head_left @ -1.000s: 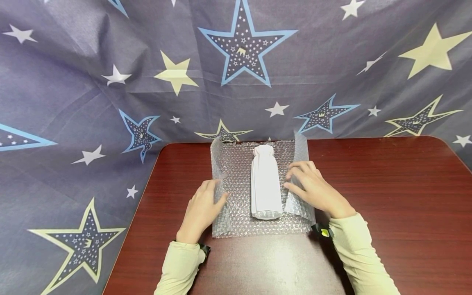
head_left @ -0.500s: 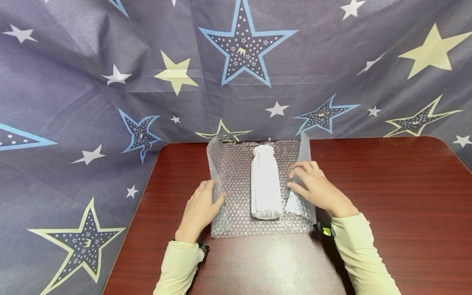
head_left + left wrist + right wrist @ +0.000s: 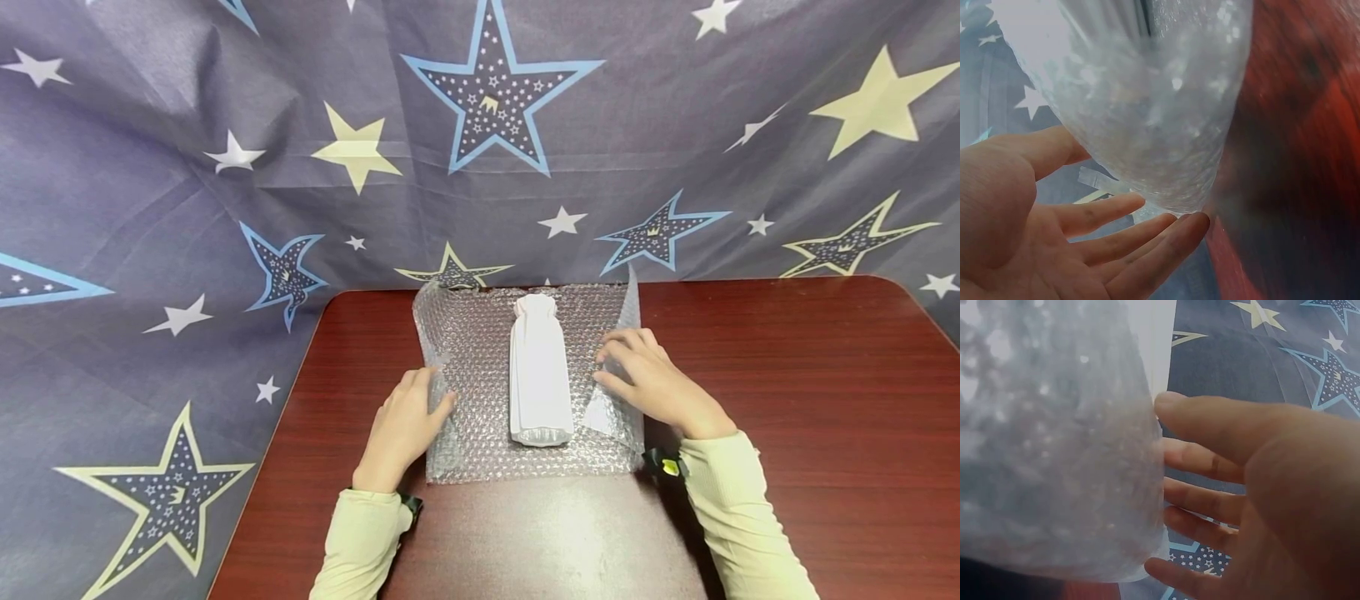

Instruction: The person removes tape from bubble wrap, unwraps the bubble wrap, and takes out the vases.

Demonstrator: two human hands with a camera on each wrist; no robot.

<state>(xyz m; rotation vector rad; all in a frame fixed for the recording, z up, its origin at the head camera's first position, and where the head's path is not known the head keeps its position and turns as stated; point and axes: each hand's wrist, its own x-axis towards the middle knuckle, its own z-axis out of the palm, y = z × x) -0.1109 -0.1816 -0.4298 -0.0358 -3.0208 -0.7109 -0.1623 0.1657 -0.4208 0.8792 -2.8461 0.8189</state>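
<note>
Around the white bundle (image 3: 540, 367), which lies lengthwise near the middle of a sheet of bubble wrap (image 3: 480, 350) on the dark red surface (image 3: 787, 383), both side edges of the sheet curl upward. To the bundle's left, the left hand (image 3: 401, 425) touches the left flap (image 3: 425, 329), its fingers extended and apart from the thumb rather than clamped. To the bundle's right, the right hand (image 3: 660, 385) touches the right flap (image 3: 630, 308), fingers likewise spread, the thumb tip at the flap's edge. Neither hand touches the bundle. The step in hand seems to be managing both flaps; whether they are being opened out or folded inward, I cannot tell. The next move probably calls for steady, even guidance on both sides, leaving the bundle undisturbed, since the film looks springy.
</note>
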